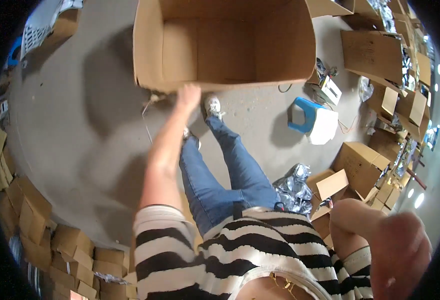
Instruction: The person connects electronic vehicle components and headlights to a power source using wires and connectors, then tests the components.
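Note:
A large cardboard box (225,50) stands open-topped in front of me, and its inside looks bare. My left hand (190,93) is closed on the near rim of this box, with the arm stretched forward. Some fingers are hidden behind the cardboard edge. My right hand (402,250) is raised close to the camera at the lower right, on a bent arm. It is blurred and its fingers cannot be made out; it is apart from the box.
A blue-and-white step stool (312,120) stands on the floor to the right, beside a small white box (328,91). Cardboard boxes (362,167) are stacked along the right side, more cartons (72,245) at the lower left. A grey plastic bag (296,190) lies by my hip.

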`<state>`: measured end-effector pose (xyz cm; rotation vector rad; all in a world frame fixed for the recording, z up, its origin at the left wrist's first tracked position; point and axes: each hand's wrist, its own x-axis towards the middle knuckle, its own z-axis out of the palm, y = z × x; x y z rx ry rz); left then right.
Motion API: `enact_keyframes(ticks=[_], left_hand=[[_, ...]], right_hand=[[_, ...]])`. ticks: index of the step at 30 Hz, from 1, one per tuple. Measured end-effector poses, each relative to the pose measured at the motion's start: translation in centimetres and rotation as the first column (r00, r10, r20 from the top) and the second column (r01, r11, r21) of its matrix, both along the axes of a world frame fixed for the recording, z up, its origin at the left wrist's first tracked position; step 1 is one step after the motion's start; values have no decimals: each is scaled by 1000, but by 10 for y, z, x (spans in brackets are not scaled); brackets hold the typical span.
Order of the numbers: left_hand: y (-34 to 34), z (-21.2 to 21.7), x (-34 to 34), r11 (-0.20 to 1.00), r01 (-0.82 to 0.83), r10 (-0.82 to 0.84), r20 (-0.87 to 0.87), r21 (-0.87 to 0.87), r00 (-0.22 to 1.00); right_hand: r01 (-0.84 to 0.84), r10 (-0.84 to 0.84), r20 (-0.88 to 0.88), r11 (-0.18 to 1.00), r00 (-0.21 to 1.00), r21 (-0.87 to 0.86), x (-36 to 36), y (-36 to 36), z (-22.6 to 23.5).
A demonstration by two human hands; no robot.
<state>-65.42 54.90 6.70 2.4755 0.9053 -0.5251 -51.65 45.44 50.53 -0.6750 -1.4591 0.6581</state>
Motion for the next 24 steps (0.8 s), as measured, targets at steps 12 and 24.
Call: enact_keyframes(ticks=[12,24], left_hand=[[134,241,-261,968,-52,102,-194,246,976],[-6,219,-610,678,-693,718,-428,247,550]], right_hand=[[-42,472,317,606,822,-794,-88,-92,-77],[44,579,512,634,634,-772,-134,-115,-108]])
